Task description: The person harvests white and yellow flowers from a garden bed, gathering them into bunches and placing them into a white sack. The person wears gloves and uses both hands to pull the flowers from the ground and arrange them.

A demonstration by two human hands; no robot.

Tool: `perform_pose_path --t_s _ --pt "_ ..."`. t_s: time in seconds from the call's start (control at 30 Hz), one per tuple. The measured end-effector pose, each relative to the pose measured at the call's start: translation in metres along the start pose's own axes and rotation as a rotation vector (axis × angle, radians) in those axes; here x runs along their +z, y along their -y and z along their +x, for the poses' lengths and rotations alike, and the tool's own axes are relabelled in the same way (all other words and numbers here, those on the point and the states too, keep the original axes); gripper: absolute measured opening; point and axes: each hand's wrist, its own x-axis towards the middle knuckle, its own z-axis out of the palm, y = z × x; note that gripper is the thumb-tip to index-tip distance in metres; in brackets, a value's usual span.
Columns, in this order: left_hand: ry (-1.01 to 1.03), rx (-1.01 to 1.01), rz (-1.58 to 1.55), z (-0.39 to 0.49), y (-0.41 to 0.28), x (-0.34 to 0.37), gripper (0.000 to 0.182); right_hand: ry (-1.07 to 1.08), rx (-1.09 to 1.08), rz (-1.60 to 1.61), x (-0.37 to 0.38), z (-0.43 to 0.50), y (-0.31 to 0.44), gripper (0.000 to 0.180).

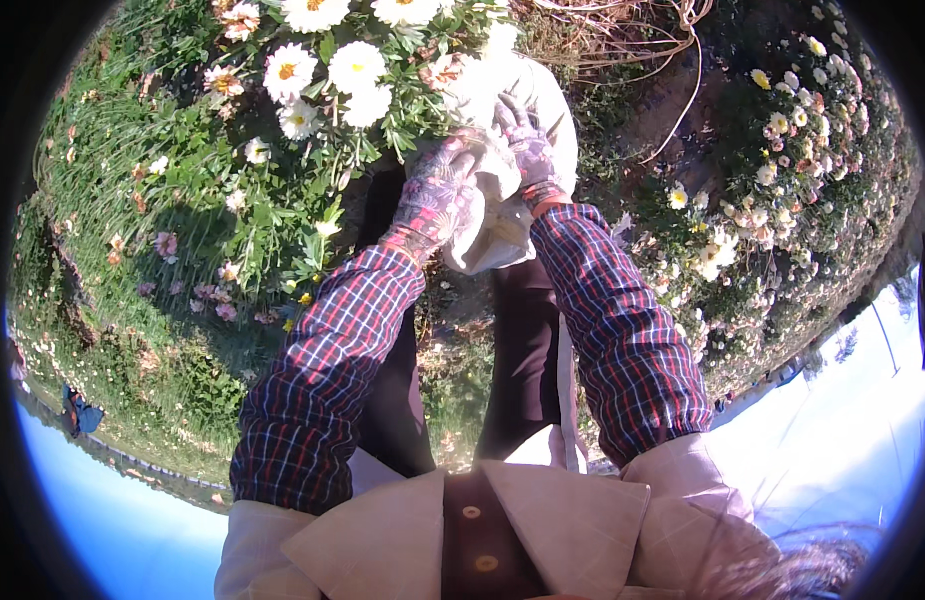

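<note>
Both of my hands wear patterned floral gloves and are at a white cloth bag (500, 232) in front of my legs. My left hand (436, 191) is closed on the bag's gathered edge. My right hand (526, 142) lies on the bag's right part, its fingers stretched upward over the cloth; whether it grips is hard to see. White chrysanthemum blooms (357, 67) on leafy stems stand just left of and above the bag. The bag's upper part is very bright in the sun, so its contents cannot be made out.
Dense flower plants (199, 150) spread on the left. Another row of white and pinkish flowers (762, 217) runs along the right. Dry stalks (635, 45) lie beyond the bag, near bare soil (665, 112). A person (81, 412) is far off at the left edge.
</note>
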Motion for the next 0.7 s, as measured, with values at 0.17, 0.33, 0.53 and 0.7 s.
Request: perform_pose_path --t_s 0.17,0.33,0.53,0.7 --pt "0.216 -0.355 0.243 0.066 0.059 0.086 0.038 0.228 -0.052 0.034 0.027 0.026 0.005 0.058" --pt "0.076 0.000 0.132 0.062 0.061 0.078 0.031 0.022 -0.158 0.543 0.029 0.017 -0.042 0.057" --pt "-0.378 -0.302 -0.607 -0.003 0.001 0.004 0.016 -0.355 -0.040 0.626 -0.074 -0.028 -0.062 0.055" --pt "-0.698 -0.480 -0.969 -0.011 -0.032 -0.037 0.019 -0.500 0.168 0.687 -0.125 -0.029 -0.093 0.043"
